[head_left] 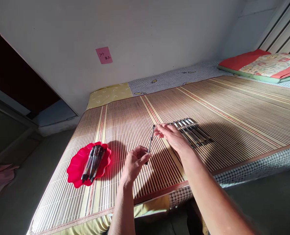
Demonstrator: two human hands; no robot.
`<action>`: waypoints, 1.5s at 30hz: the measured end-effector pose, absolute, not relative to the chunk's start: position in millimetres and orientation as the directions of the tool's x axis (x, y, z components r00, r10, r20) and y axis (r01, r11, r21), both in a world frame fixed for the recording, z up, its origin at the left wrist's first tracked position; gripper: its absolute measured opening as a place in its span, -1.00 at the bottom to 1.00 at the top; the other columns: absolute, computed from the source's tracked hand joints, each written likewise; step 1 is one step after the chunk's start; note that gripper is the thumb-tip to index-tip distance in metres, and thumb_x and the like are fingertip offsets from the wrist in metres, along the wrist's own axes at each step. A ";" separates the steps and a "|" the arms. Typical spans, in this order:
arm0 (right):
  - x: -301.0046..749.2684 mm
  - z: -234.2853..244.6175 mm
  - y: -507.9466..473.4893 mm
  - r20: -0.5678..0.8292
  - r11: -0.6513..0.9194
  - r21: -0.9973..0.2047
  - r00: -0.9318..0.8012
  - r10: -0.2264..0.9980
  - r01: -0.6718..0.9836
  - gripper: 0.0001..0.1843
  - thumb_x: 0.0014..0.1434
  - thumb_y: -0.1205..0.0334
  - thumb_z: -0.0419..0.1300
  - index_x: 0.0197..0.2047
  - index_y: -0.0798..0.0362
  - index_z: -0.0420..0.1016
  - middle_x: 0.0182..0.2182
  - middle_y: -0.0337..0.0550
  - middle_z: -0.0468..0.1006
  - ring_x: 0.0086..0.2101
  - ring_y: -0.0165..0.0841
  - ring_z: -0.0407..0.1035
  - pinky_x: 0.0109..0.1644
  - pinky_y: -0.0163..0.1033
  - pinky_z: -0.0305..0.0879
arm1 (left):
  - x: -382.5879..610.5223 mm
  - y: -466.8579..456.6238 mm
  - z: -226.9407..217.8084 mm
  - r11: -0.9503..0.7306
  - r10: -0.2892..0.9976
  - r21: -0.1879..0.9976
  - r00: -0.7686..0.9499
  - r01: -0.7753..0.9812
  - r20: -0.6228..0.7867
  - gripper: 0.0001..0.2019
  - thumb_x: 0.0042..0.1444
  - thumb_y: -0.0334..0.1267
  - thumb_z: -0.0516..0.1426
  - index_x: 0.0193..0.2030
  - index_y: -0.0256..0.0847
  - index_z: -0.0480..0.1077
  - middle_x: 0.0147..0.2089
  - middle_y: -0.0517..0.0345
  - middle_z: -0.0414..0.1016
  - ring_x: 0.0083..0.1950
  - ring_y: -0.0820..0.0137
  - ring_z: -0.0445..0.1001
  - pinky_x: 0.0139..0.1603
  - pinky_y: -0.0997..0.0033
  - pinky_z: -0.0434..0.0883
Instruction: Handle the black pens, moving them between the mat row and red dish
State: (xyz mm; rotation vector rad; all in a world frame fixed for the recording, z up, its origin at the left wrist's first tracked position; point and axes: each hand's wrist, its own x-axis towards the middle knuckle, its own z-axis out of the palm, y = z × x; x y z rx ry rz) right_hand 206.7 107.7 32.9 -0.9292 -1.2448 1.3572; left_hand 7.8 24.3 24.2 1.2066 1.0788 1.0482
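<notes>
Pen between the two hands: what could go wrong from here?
1. The pen is pinched near its lower end by the left hand, so it might tilt or slip; whether the right hand touches its top is unclear.
2. The right hand is close to the row of pens and could nudge it out of line.
3. The red dish sits near the mat's left edge; a bump might spill its pens.

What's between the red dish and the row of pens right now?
In the head view, the left hand holding a single pen, and the right hand, come between the red dish and the row of pens, above the slatted mat.
</notes>
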 end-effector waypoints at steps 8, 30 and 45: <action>202.7 37.2 104.0 0.075 -0.001 -0.969 -0.299 0.951 -0.247 -0.59 0.05 -0.16 0.47 -0.25 -0.01 0.63 -0.32 -0.17 0.62 -0.28 -0.35 0.50 -0.14 -0.21 0.43 | 9.4 24.9 23.2 0.074 0.983 0.996 0.172 -0.046 -0.065 -0.69 0.03 -0.11 0.40 -0.35 -0.24 0.41 -0.44 0.30 0.29 -0.41 0.53 0.20 -0.35 0.48 0.20; 194.7 44.3 97.3 0.125 0.060 -0.980 -0.352 0.928 -0.188 -0.61 0.12 -0.15 0.43 -0.27 0.02 0.59 -0.30 -0.19 0.54 -0.29 -0.38 0.44 -0.13 -0.23 0.46 | 12.3 24.5 20.3 0.152 0.982 0.982 0.128 -0.112 -0.138 -0.65 -0.15 -0.17 0.48 -0.40 -0.26 0.43 -0.37 0.18 0.51 -0.40 0.54 0.27 -0.34 0.50 0.21; 190.8 41.6 94.2 0.127 0.047 -0.980 -0.420 0.899 -0.196 -0.62 0.20 -0.14 0.38 -0.21 0.03 0.59 -0.26 -0.16 0.56 -0.29 -0.39 0.45 -0.13 -0.22 0.47 | 11.2 23.4 18.9 0.097 0.991 0.992 0.097 -0.086 -0.089 -0.60 -0.14 -0.11 0.49 -0.44 -0.20 0.35 -0.48 0.32 0.33 -0.45 0.54 0.19 -0.38 0.49 0.16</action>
